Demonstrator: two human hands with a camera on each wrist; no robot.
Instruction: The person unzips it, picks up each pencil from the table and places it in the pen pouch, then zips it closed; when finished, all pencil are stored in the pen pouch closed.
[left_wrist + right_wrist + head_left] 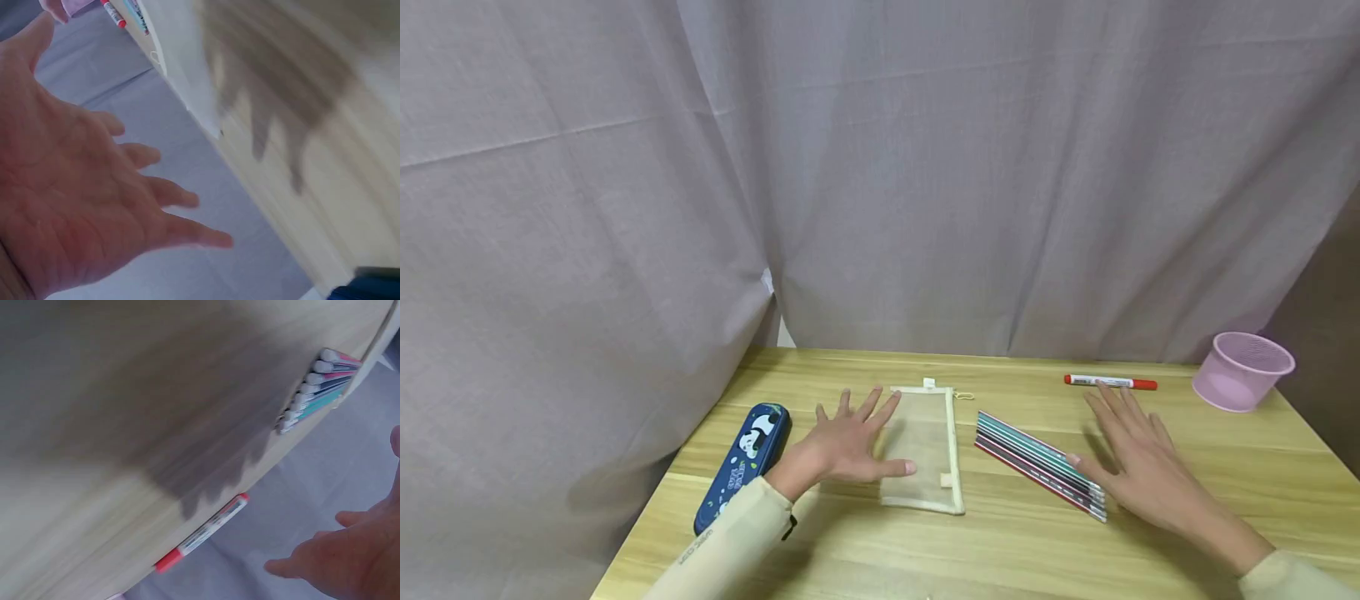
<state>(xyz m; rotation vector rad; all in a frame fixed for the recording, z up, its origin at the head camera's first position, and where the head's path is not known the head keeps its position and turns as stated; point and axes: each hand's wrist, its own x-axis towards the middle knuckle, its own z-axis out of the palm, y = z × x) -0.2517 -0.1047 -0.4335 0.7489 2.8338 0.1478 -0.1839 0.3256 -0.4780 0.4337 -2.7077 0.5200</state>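
Nearest the camera, two cream sleeves (722,542) reach in over the wooden table (865,554), a small dark band or strap showing below the left cuff. From the left one comes the left hand (844,448), palm down, its fingers spread wide and its thumb stretched to the right. The right hand (1152,473) is also spread, fingers extended forward and thumb held apart, angled inward. Both wrist views show the hands raised over the tabletop, casting shadows on it.

Just left of the left wrist lies a dark blue pencil case (741,467) with a panda print, its long axis slanting from near left to far right. Between the hands, a row of striped pencils (1037,465) lies flat, side by side; their long axis runs diagonally, whitish ends pointing near right by the right thumb, the other ends pointing far left toward the pouch. That mesh pouch (921,446), partly beneath the left hand, has its long axis running away from the person, with a cream loop at its far right corner.

Farther off, just beyond the right fingertips, a red-and-white marker (1120,382) lies crosswise, its longer red end pointing right. Near the far right corner stands a pink mesh cup (1232,385), upright. Behind everything hangs a grey curtain (880,183).
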